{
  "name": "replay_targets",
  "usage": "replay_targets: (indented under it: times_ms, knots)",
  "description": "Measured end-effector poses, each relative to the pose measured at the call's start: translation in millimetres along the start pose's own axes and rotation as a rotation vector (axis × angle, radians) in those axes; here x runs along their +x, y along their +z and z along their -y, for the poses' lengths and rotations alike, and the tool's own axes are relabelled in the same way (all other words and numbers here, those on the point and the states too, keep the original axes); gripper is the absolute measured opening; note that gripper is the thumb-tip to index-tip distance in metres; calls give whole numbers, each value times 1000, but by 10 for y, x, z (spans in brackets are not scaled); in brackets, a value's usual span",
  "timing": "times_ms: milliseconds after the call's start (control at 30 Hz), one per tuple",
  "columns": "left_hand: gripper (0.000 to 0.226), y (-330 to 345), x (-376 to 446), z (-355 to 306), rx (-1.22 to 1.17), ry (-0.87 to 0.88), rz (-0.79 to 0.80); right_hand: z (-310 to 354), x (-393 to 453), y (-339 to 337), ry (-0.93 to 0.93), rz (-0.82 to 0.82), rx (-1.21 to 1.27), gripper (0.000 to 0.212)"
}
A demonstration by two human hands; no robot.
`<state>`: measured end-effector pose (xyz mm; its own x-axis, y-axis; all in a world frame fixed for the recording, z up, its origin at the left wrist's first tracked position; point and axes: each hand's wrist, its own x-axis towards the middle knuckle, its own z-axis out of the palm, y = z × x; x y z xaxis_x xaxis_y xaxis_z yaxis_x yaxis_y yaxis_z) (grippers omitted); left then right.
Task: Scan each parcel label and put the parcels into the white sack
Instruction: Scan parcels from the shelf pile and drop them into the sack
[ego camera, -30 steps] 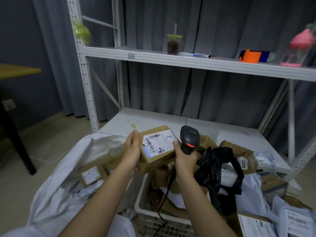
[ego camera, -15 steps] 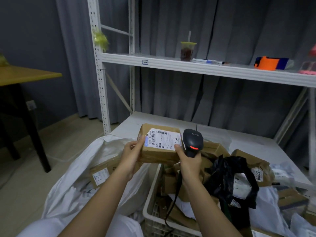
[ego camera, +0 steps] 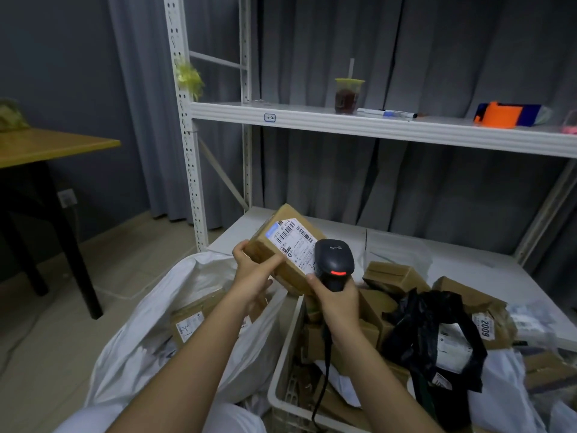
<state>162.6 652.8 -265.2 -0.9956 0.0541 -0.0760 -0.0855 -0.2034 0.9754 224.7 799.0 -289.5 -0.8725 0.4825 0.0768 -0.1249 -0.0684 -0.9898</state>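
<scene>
Head view: my left hand (ego camera: 254,276) reaches forward, fingers (ego camera: 242,246) curled round the near end of a tilted brown parcel (ego camera: 274,245), label (ego camera: 293,243) up, above the white sack (ego camera: 150,339). My right hand (ego camera: 335,300) grips the black scanner (ego camera: 334,264), fingers wrapped around its handle, its head just beside the label.

Grey curtains (ego camera: 406,182) behind white shelving (ego camera: 343,121); wooden table (ego camera: 46,145) left.

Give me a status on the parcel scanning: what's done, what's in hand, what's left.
Done: at least one brown cardboard parcel with a white label lies in the open white plastic sack.

In hand: the left hand grips a brown cardboard box, label up; the right hand holds the black handheld scanner beside it.

Left: more cardboard parcels and a black plastic mailer bag fill the white plastic crate and the shelf.
</scene>
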Motion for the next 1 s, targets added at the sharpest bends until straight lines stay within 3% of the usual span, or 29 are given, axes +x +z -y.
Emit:
replay_targets:
  times_ms: [300,533,800,1000]
  knots:
    - [78,-255,219,-188,385,144,118,42,22,-239,-29,225,-252,40]
    - [80,-327,190,-185,419,164,139,167,-243,-462,-17,329,-328,34]
    - [80,-355,139,-105,449,186,123,232,-364,-469,34,296,-417,41]
    - [88,-462,137,-86,452,179,92,191,-356,-399,64,304,-330,37]
